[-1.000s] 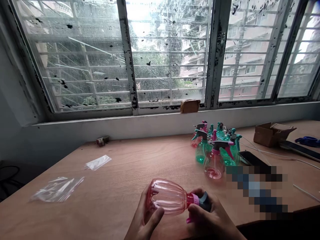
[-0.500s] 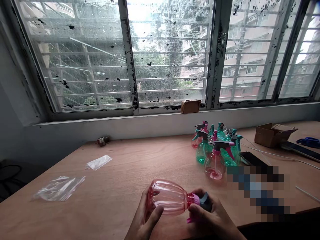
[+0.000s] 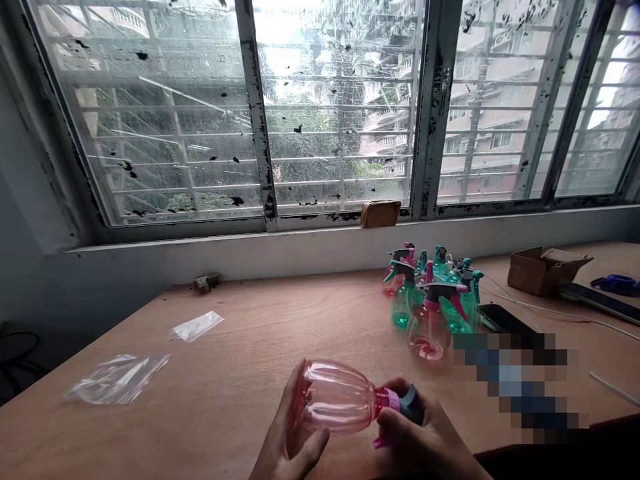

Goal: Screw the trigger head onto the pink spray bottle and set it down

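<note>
A clear pink spray bottle lies sideways in the air above the wooden table, its base to the left and its neck to the right. My left hand cups the base end, the thumb along the lower side and the fingers mostly hidden behind. Around the spray head, with its pink collar and dark grey top, my right hand is closed, thumb against the collar. A bit of the pink trigger shows below that thumb. No liquid can be made out inside the bottle.
Several pink and green spray bottles stand together at the back right. Beyond them are a black phone, an open cardboard box and blue scissors. Two plastic bags lie on the left. A blurred patch covers the right front.
My left thumb and palm have shifted slightly on the bottle's base, the thumb now a little lower. The right hand keeps its hold on the spray head.
</note>
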Available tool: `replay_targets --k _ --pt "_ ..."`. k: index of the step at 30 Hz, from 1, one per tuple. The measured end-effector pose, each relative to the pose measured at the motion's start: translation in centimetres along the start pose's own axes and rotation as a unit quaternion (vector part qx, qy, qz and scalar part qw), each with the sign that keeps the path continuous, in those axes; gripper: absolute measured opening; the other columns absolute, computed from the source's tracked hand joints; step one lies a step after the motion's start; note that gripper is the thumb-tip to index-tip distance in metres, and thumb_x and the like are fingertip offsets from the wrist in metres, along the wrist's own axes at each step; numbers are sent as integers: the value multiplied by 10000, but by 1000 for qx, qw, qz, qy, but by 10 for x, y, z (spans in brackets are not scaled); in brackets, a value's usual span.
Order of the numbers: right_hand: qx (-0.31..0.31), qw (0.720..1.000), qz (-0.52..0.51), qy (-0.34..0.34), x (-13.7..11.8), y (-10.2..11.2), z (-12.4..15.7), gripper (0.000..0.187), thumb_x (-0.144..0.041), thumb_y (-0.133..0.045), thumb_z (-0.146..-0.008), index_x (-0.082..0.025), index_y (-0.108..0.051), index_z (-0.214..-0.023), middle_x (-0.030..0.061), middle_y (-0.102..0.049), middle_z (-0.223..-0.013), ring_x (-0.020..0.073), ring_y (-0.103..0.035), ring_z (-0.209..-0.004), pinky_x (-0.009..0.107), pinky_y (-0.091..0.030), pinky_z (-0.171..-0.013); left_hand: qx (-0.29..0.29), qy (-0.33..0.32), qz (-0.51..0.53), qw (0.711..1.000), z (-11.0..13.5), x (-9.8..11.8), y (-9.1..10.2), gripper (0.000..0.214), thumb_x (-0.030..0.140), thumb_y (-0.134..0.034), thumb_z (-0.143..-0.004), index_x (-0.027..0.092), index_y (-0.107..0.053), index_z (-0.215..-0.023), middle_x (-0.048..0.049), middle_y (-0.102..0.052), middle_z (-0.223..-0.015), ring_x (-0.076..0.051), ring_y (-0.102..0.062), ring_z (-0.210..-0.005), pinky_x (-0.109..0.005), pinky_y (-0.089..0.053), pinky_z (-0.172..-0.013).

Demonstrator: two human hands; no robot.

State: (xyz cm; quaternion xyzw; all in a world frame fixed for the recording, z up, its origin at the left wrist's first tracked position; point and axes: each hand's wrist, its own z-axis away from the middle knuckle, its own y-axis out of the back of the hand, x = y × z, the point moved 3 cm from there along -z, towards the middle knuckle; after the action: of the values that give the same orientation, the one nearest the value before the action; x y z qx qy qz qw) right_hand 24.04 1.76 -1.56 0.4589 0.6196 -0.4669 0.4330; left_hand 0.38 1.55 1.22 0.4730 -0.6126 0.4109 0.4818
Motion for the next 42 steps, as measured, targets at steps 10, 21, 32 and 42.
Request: replay_targets --k 10,21,32,42 --pt "-9 1000 5 3 0 0 0 394 -490 -827 -801 -172 -645 -944 11 -735 -713 176 -730 -602 267 -576 -593 16 17 3 1000 -7 -17 6 855 531 -831 -764 243 -500 -1498 -154 -604 -1455 -371 -589 -1291 -460 -419 -1143" --pt "14 1000 4 9 -1 1 -1 406 -509 -837 -776 -170 -666 -919 13 -721 -715 175 -703 -591 286 -564 -593 -13 11 -35 999 -9 -22 4 935 601 -741 -827 228 -329 -1579 -168 -605 -1375 -368 -561 -1312 -498 -359 -1166" --pt "17 1000 -16 1 -2 -1 1 439 -529 -849 -753 -181 -642 -922 -4 -701 -715 177 -705 -591 302 -595 -605 -11 5 -48 999 -8 -18 4 955 607 -738 -824 214 -318 -1586 -173 -489 -1552 -382 -401 -1474 -489 -282 -1231" --pt "20 999 -33 0 -1 -1 1 432 -511 -866 -742 -181 -645 -913 -4 -701 -713 181 -708 -596 320 -618 -603 11 -36 -13 999 -7 -17 5 921 516 -836 -769 307 -387 -1544 -122 -518 -1558 -362 -438 -1454 -479 -292 -1232"
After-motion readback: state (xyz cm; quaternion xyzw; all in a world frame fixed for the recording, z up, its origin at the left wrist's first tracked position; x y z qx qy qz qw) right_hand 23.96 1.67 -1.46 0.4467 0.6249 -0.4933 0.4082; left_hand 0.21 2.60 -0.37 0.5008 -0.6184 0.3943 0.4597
